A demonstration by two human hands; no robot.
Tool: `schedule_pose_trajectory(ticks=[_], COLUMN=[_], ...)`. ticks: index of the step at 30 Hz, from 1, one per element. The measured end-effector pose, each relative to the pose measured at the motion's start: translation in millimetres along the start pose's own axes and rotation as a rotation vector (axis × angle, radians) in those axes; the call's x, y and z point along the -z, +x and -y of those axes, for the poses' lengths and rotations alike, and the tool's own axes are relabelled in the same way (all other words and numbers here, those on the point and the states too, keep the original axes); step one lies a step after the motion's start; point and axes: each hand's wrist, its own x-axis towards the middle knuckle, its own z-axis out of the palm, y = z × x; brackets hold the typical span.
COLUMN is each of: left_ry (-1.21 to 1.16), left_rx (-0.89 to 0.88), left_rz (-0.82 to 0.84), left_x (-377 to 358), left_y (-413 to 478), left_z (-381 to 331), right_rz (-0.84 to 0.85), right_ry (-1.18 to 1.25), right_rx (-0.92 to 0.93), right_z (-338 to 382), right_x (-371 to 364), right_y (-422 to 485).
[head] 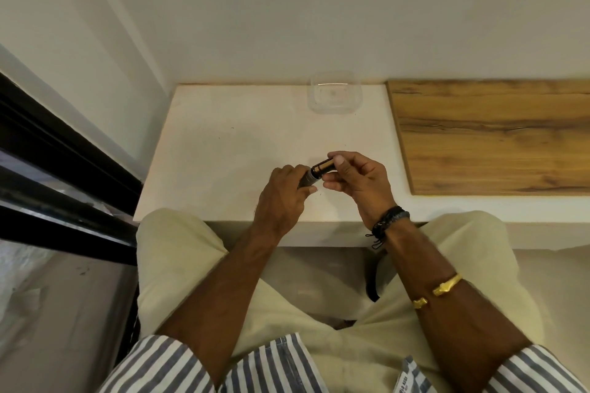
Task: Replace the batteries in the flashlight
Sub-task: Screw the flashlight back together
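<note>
Flashlight (306, 178), already open, is gripped in the left hand (282, 198); the right hand (359, 183) pinches the battery cartridge (323, 166) at its mouth. Seating and recapping likely remain.

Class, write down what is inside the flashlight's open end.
A gold and black battery pinched by the right hand sits at the flashlight mouth, mostly sticking out. How deep it goes, and anything further in, is hidden by its casing and the left hand.

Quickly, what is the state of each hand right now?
Left hand: grips the flashlight.
Right hand: pinches a battery at the flashlight's open end.
</note>
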Motion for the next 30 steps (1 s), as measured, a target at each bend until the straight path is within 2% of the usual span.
schedule_pose_trajectory(ticks=[6,12,20,26,30], left_ry=[0.040,0.059,0.070,0.034,0.003], left_rx=[-0.023,-0.043,-0.045,-0.013,0.009], left_rz=[-0.016,-0.049,-0.086,-0.063,-0.049], left_x=[2,2,3,4,1], left_y=[-1,0,0,1,2], left_z=[0,-5,-8,-7,-5], right_rz=[-0.102,-0.199,-0.213,-0.485,-0.487], right_ry=[-0.283,-0.410,-0.551,-0.384,-0.581], right_rx=[0.153,0.240,0.234,0.136,0.077], right_z=[-6,-11,-21,-11,-22], right_x=[-1,-5,-8,30,45], right_y=[-2,-3,-3,14,22])
